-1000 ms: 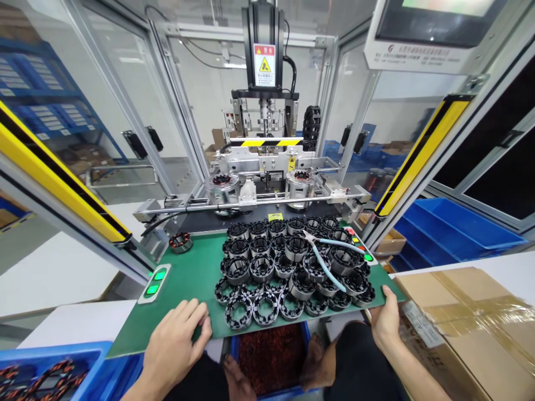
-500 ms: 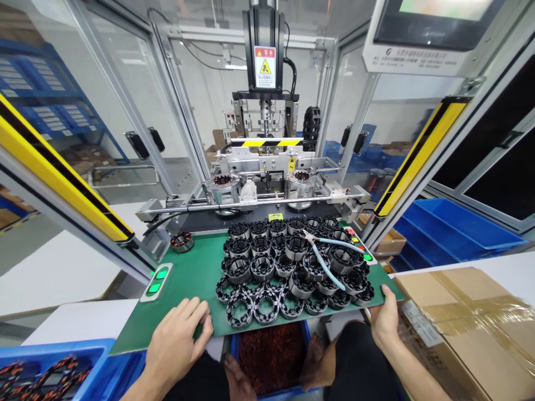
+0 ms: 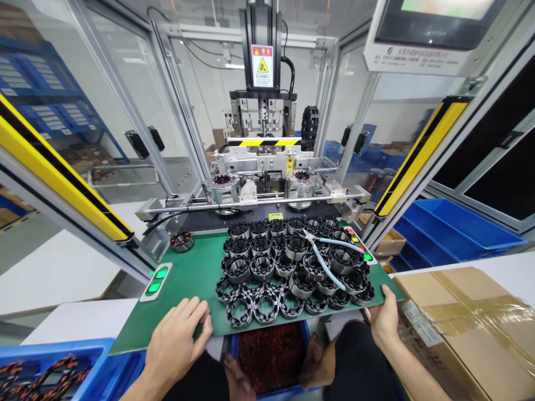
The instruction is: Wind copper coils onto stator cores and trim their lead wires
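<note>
My left hand (image 3: 179, 334) rests on the front edge of the green worktop (image 3: 184, 284), its fingers curled in and nothing visible in them. At the worktop's right front corner, my right hand (image 3: 385, 318) grips the edge, thumb on top and fingers hidden below. Between the hands stand several rows of motor stator cores (image 3: 266, 307) with black insulation, some stacked. Cutting pliers (image 3: 328, 262) with light blue handles lie across the stacks. One stator wound with copper wire (image 3: 181, 241) sits alone at the back left.
Behind the worktop, a machine holds wound stators on two round fixtures (image 3: 223, 192). Yellow light-curtain bars (image 3: 422, 159) flank it. Lit green buttons (image 3: 155, 282) sit at the left edge. A cardboard box (image 3: 468, 328) stands right, a blue bin (image 3: 79, 350) of stators left.
The machine's upright column with the warning sign has shifted slightly left. Both hands, the stators and the pliers have stayed in place.
</note>
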A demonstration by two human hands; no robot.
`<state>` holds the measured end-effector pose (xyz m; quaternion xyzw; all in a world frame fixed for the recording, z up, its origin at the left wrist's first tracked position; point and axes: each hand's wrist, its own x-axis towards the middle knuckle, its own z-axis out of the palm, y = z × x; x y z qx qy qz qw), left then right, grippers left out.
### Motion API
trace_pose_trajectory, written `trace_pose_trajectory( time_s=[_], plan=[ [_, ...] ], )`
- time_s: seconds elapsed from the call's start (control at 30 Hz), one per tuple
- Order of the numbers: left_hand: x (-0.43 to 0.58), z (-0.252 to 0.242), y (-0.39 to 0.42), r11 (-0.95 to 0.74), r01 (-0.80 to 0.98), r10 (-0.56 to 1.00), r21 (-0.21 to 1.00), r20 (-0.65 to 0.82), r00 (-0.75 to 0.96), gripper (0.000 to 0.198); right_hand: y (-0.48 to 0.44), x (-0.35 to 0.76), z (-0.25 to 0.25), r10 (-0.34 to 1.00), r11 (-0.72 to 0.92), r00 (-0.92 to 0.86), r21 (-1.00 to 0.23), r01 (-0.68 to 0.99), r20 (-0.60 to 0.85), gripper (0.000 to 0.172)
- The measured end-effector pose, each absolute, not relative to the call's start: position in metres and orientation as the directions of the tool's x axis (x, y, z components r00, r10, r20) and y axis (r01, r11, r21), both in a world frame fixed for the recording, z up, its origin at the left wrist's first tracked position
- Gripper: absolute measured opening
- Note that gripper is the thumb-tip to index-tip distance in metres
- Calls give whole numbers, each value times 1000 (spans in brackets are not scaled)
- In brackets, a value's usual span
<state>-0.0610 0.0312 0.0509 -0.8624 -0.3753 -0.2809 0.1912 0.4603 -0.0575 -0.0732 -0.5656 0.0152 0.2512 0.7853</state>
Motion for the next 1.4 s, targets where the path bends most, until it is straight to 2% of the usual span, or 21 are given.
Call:
trace_pose_trajectory(
  time_s=[0.5,1.17,1.4],
  plan=[
    [-62,49,30,-626,772,568,-110,614,548,26,-60,458,-66,395,248,857,-860,-447,-331,73],
    [-62,50,30,-640,762,566,-98,611,554,23,-60,461,-70,401,239,871,-886,-397,-282,62],
    [-61,52,30,-642,759,555,-109,617,558,24,-60,459,-67,386,253,870,-872,-419,-307,66]
  ],
)
